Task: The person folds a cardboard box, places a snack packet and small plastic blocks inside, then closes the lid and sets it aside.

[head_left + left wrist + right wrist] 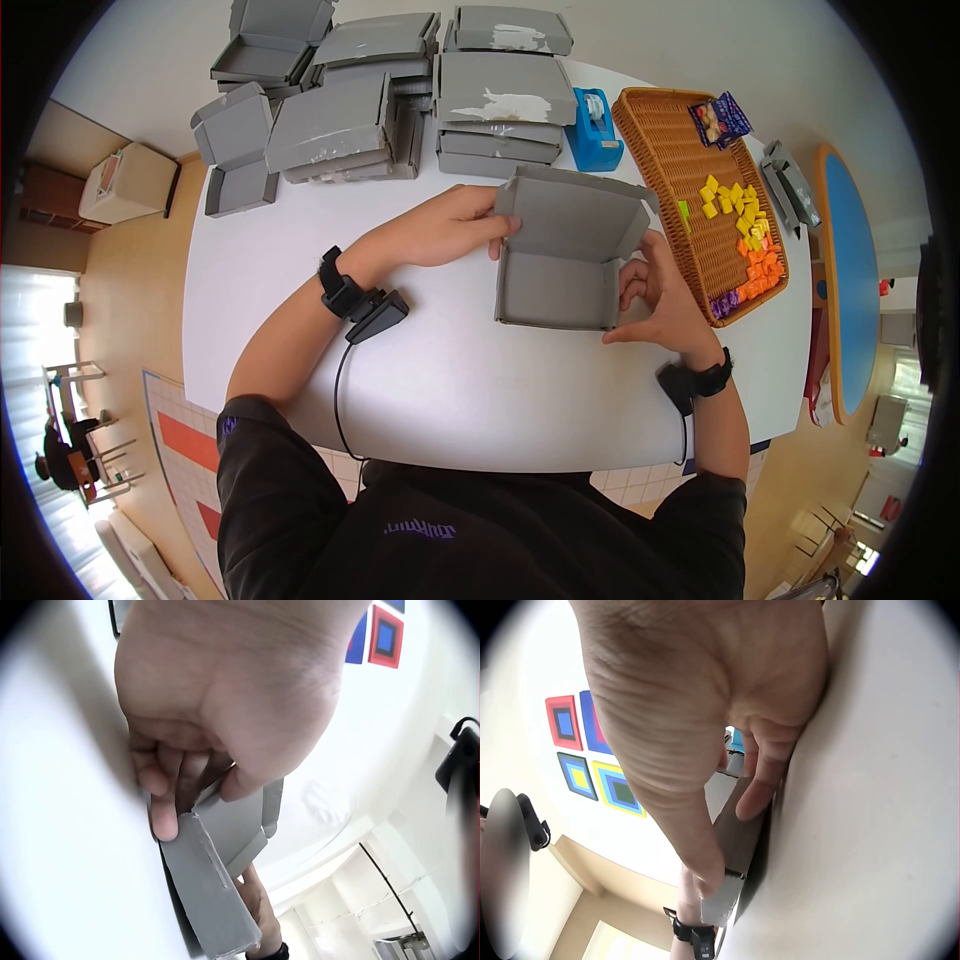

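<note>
An open grey cardboard box (558, 290) sits on the white table in front of me, its lid (575, 215) raised at the back and its inside bare. At the left side, near the fold between lid and base, my left hand (455, 228) grips the cardboard with thumb and fingers. My right hand (668, 300) holds the right wall, thumb at the front corner and the other fingers bent along the side. The left wrist view shows fingertips (166, 825) against the box's side wall (206, 892). From the right wrist, the thumb (705, 874) lies at a box corner.
Stacks of grey boxes (330, 125) stand along the back, some open. A blue tape dispenser (597, 140) is beside them. To the right lies a wicker basket (690, 185) with yellow (745, 205), orange (762, 270) and purple (725, 303) wrapped pieces and a dark snack packet (720, 120).
</note>
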`<state>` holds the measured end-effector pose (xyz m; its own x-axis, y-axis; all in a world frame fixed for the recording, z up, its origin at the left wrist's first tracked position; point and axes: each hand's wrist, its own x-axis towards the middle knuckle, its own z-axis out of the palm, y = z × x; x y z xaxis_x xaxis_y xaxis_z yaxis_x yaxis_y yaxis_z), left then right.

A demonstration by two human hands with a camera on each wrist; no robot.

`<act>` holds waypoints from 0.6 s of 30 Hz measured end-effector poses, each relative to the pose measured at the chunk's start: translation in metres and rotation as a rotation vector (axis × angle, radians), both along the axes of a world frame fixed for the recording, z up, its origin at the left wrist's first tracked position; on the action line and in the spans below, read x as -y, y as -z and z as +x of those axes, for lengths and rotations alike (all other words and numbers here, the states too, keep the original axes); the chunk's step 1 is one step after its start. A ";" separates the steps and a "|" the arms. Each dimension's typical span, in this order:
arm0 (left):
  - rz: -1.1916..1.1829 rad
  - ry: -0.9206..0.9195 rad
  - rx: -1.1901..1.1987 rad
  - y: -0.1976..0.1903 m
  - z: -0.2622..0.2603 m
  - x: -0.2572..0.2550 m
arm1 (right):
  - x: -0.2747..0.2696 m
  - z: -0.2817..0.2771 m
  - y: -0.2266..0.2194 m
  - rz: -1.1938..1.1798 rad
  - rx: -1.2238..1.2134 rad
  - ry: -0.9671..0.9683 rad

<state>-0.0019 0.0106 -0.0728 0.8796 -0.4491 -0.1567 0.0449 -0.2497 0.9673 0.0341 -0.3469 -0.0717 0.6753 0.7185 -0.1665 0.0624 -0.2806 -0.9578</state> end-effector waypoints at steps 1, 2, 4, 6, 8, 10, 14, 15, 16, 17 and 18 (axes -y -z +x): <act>0.013 -0.001 -0.027 -0.004 0.000 0.000 | 0.000 0.000 0.000 -0.008 0.003 -0.006; 0.022 -0.001 -0.027 -0.002 0.001 -0.001 | 0.000 0.000 0.000 -0.017 0.006 -0.012; 0.039 -0.001 -0.027 0.007 0.002 -0.003 | 0.000 0.000 0.000 -0.015 0.009 -0.009; -0.026 -0.006 -0.021 0.012 0.003 -0.001 | -0.001 -0.003 -0.003 0.003 0.008 0.010; -0.071 -0.023 -0.006 0.011 0.002 0.002 | -0.002 -0.004 -0.005 0.007 0.002 0.018; -0.096 -0.053 0.015 0.003 -0.003 0.006 | -0.002 -0.004 -0.004 0.017 0.000 0.015; 0.143 -0.073 -0.049 0.002 0.001 0.002 | 0.001 -0.002 -0.001 0.022 0.040 -0.053; 0.132 -0.076 -0.048 0.003 0.001 0.003 | 0.002 -0.001 -0.001 0.016 0.058 -0.079; 0.122 -0.080 -0.046 0.003 0.001 0.004 | 0.003 -0.001 0.000 -0.006 0.065 -0.095; 0.073 -0.078 -0.033 0.003 0.000 0.005 | 0.004 0.000 0.002 -0.028 0.071 -0.111; 0.024 -0.076 -0.020 0.002 -0.001 0.006 | 0.003 0.000 0.002 -0.050 0.077 -0.127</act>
